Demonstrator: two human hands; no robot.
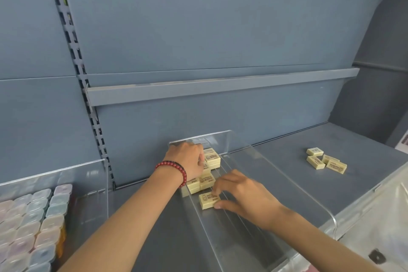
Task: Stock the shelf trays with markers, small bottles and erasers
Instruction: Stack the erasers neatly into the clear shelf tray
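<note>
— Looking at the clear plastic tray (220, 139) on the grey metal shelf (364, 150), what is seen inside it?

— Pale yellow stacked erasers (207, 180) are seen at the back of the tray, piled in short rows. One single yellow eraser (206, 202) is laid flat on the tray floor, just in front of the stacks.

— How is the single yellow eraser held?

— It is pinched by the right hand (242, 196). The thumb is pressed on its near side and the fingertips are laid on its top.

— And the left hand (187, 161)?

— It is placed at the back of the tray. Its fingers are bent down against the stacked erasers there. Whether they are gripped or only touched cannot be told. A red bead bracelet (174, 170) is worn on that wrist.

— Are the hands together?

— No, they are set apart, with some of the stacks between them.

— Is anything seen outside the tray?

— Four loose yellow erasers (326, 161) are scattered on the shelf, well to the right of the tray. To the left of the tray, a second clear bin (95, 183) is filled with small bottles with pale caps (44, 210), packed side by side.
</note>
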